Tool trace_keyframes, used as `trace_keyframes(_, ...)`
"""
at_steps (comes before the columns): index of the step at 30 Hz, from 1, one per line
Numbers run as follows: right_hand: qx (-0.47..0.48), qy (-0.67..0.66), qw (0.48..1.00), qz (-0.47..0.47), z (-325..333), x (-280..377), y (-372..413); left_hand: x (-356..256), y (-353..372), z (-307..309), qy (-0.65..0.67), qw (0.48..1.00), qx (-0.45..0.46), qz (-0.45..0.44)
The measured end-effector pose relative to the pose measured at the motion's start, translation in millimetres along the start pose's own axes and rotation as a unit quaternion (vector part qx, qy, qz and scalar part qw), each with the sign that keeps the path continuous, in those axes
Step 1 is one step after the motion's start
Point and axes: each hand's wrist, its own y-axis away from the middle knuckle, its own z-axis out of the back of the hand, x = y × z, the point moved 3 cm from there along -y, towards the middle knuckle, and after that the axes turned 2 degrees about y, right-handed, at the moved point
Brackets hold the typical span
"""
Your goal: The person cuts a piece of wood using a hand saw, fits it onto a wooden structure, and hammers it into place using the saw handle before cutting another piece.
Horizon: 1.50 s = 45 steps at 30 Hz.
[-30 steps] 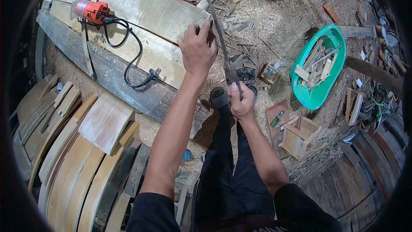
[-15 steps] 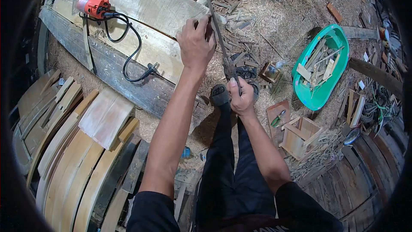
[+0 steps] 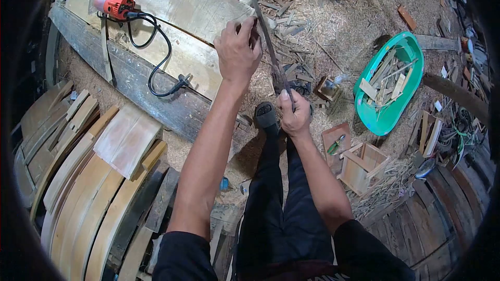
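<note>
Head view looks straight down on a person standing on a sawdust-covered floor [image 3: 323, 26]. Both hands are closed around a long, narrow dark strip [image 3: 272, 54] that runs at a slant between them. The left hand [image 3: 238, 52] is clenched on the strip's upper part, near its far end and just over the edge of the wide pale planks [image 3: 177, 5]. The right hand [image 3: 294, 113] grasps the strip's near end, close to the body and above a dark sandal [image 3: 265, 115]. Whether the strip is metal or wood cannot be told.

A red power trimmer [image 3: 112, 4] lies on the planks at their far left end, and its black cord [image 3: 156, 57] loops across them to a plug. A stack of curved wooden boards [image 3: 88, 192] lies on the floor beside the left arm. To the right of the hands sits a green plastic tub [image 3: 411, 52] holding wood offcuts. Nearer the person, an open wooden box [image 3: 362, 164] stands just beside a small board with green-handled pliers [image 3: 336, 144] on it. Scraps of wood litter the sawdust around the strip.
</note>
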Motion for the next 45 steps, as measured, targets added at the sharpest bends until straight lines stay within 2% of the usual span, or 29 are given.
trace_keyframes(9, 0.006, -0.035, 0.999, -0.022, 1.9, -1.8, 12.8, -0.1, -0.6, 0.6, -0.001, 1.0, 0.017, 0.007)
trace_keyframes(14, 0.033, 0.026, 0.999, -0.015, 4.5, -18.3, -2.1, -2.2, 0.1, 1.4, -0.003, 1.0, 0.013, 0.0)
trace_keyframes(16, 0.044, 0.029, 0.998, -0.032, 3.1, -7.8, -10.5, -0.9, 0.9, 1.7, -0.003, 1.0, 0.012, 0.001)
trace_keyframes(17, 0.052, 0.046, 0.998, -0.01, 4.4, -1.4, -11.4, -0.9, 0.6, 1.3, -0.003, 1.0, 0.012, 0.003)
trace_keyframes(20, 0.054, 0.016, 0.997, -0.043, 4.6, 10.9, -6.4, -0.5, 0.8, 0.8, 0.004, 1.0, 0.012, 0.006)
trace_keyframes(23, 0.034, -0.023, 0.998, -0.041, -0.3, 18.6, -10.6, -1.7, 1.1, 1.1, 0.003, 1.0, 0.012, 0.008)
trace_keyframes(26, 0.008, 0.019, 0.997, -0.08, -3.5, 17.5, -14.3, -0.2, 0.7, 3.2, 0.004, 1.0, 0.011, 0.006)
trace_keyframes(29, -0.017, 0.022, 0.998, -0.056, -6.0, 6.9, -8.6, -2.3, -0.3, 2.4, 0.008, 1.0, 0.018, 0.013)
trace_keyframes(35, 0.002, 0.08, 0.995, -0.059, -6.2, 9.2, -17.6, -1.7, 1.4, 3.7, 0.002, 1.0, 0.009, 0.006)
trace_keyframes(38, -0.014, 0.064, 0.997, -0.04, -3.4, 4.0, -7.3, -1.0, -1.9, 2.4, 0.006, 1.0, 0.018, 0.01)
trace_keyframes(41, -0.015, 0.088, 0.995, -0.044, -0.7, 6.1, -13.7, -0.5, -1.2, 1.5, 0.004, 1.0, 0.022, 0.012)
trace_keyframes(44, -0.008, 0.029, 0.998, -0.063, 0.6, -3.4, -12.3, -0.2, -0.8, 3.0, -0.005, 0.999, 0.026, 0.018)
trace_keyframes(45, -0.01, 0.048, 0.997, -0.064, 0.2, 3.1, -13.0, -0.2, -1.3, 2.9, -0.007, 0.999, 0.03, 0.019)
